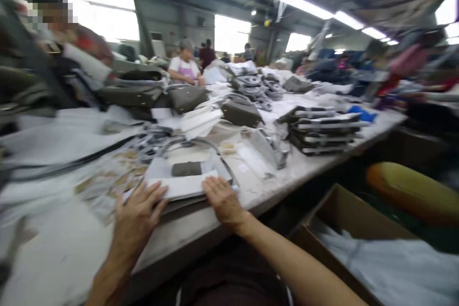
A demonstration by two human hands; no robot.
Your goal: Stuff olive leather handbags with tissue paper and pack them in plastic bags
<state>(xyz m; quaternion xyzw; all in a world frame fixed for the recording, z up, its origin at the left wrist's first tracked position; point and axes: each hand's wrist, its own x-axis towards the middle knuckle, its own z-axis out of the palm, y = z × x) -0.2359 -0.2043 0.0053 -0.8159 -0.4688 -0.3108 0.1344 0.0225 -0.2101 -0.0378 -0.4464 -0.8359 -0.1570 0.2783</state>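
In front of me a grey bag (224, 170) with a thin handle (211, 143) lies flat near the table's front edge. A white sheet (188, 185) is folded across its near side, and a dark grey patch (187, 169) shows just beyond. My left hand (138, 210) rests at the left end of the sheet, fingers stretched out. The fingers of my right hand (223, 200) lie flat over the right end. Neither hand is wrapped around anything. Motion blur softens the details.
Small packets (111, 179) lie left of the bag. Stacked dark pieces (322, 129) stand farther right along the table (258, 196). Below the edge, a cardboard box (337, 215) holds white wrapped material, near a yellow rounded object (412, 191). A co-worker (184, 64) is across the table.
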